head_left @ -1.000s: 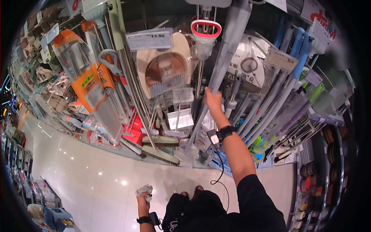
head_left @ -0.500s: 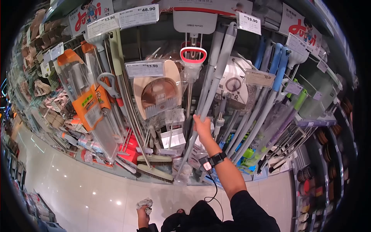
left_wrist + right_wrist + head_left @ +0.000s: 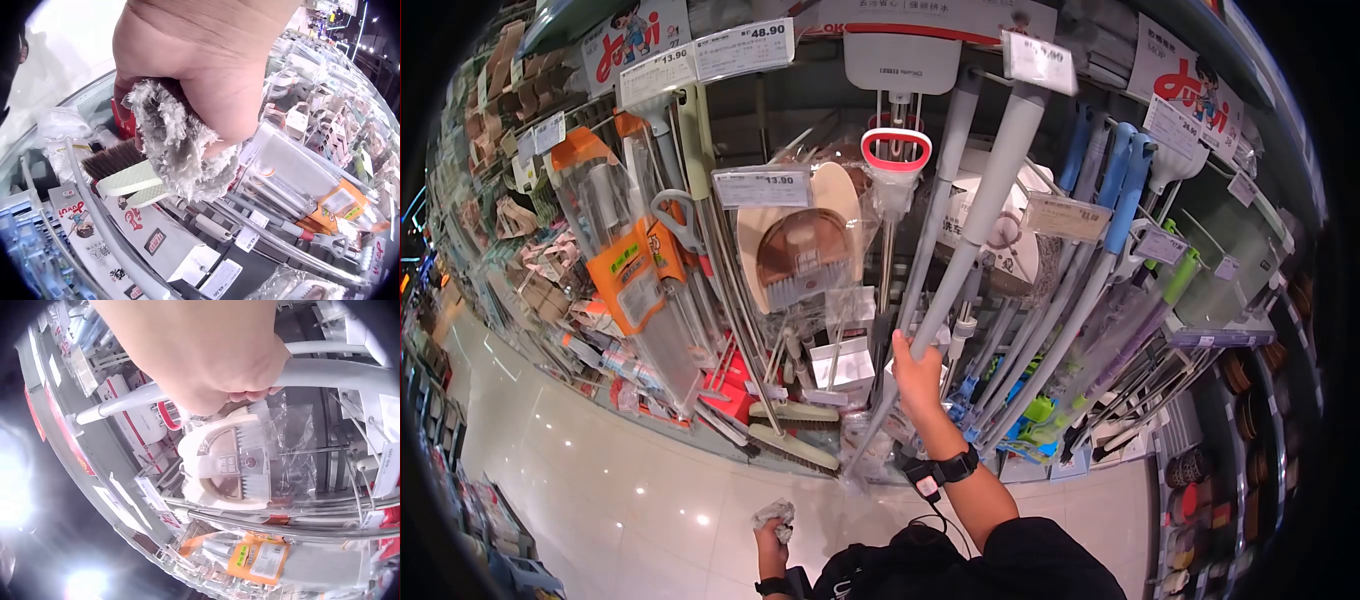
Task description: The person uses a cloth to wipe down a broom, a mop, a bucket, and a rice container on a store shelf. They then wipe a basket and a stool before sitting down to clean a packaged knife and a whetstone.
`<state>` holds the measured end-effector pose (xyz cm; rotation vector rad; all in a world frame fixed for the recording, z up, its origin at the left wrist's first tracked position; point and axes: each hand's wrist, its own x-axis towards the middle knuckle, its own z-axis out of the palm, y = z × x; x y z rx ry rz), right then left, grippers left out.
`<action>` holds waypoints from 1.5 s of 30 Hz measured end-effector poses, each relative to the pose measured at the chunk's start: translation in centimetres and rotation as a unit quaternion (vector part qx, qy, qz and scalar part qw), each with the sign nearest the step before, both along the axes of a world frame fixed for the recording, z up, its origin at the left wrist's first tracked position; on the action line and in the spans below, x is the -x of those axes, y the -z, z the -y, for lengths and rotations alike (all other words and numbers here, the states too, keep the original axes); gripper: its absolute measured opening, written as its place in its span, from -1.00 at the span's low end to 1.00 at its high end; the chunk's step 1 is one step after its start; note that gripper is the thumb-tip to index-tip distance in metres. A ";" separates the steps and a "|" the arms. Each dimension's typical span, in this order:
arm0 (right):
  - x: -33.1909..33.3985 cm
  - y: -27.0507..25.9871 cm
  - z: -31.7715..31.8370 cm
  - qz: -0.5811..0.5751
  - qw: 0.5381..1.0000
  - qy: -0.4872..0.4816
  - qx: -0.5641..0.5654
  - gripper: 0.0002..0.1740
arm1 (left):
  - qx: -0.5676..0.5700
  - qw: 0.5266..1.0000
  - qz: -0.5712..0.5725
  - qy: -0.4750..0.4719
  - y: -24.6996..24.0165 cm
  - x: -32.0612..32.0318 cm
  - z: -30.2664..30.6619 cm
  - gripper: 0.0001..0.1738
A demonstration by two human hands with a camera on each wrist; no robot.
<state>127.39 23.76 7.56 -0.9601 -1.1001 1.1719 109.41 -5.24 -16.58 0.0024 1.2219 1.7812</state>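
Observation:
My right hand (image 3: 918, 375) is wrapped around a long grey pole (image 3: 985, 205), low on its length in the head view. The pole slants, its upper end leaning out beneath a price tag, next to a similar grey pole (image 3: 948, 150). Across the right wrist view, the fingers of my right hand (image 3: 212, 356) curl over the grey tube (image 3: 337, 374). Down by my body, my left hand (image 3: 770, 545) holds a fluffy grey-and-white cloth (image 3: 774, 516). In the left wrist view the cloth (image 3: 181, 144) bunches out between thumb and fingers.
A wrapped dustpan and brush set (image 3: 805, 240) hangs left of the pole, near a red-rimmed handle (image 3: 897, 150). Blue-gripped poles (image 3: 1128, 190) crowd the right. Green brush heads (image 3: 795, 445) lie at the display's base. An orange-labelled pack (image 3: 625, 280) stands left. Glossy floor (image 3: 650, 480) runs below.
The right hand has moved lower and slightly left in the head view, with the pole's upper end swinging out to the right and nearer. The left hand keeps hold of the fluffy cloth.

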 end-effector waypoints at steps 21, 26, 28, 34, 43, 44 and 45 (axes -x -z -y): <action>-4.2 -6.6 14.7 -0.005 0.977 -0.168 -0.131 -0.58 | -0.014 0.973 -0.109 0.203 -2.3 -1.1 0.4 -0.61; -4.2 -8.5 16.1 -0.023 0.965 -0.228 -0.124 -0.58 | -0.112 0.892 -0.261 0.351 -5.8 -3.2 -2.6 -0.29; -3.4 -9.0 16.5 -0.011 0.960 -0.250 -0.122 -0.59 | -0.214 0.828 -0.376 0.356 -8.5 -5.7 -5.3 -0.21; -1.8 -11.6 17.5 -0.008 0.945 -0.309 -0.112 -0.57 | -0.233 0.816 -0.307 0.430 -6.4 -9.6 -8.0 -0.23; -3.6 -15.3 18.9 -0.079 0.892 -0.368 -0.250 -0.57 | -0.004 0.721 -0.535 0.441 7.2 -6.0 -4.2 -0.34; -4.0 -16.3 18.9 -0.080 0.893 -0.368 -0.248 -0.57 | 0.007 0.730 -0.498 0.467 8.4 -5.3 -3.8 -0.33; -4.8 -17.7 18.5 -0.097 0.862 -0.425 -0.258 -0.64 | 0.017 0.739 -0.460 0.492 9.4 -4.6 -3.3 -0.32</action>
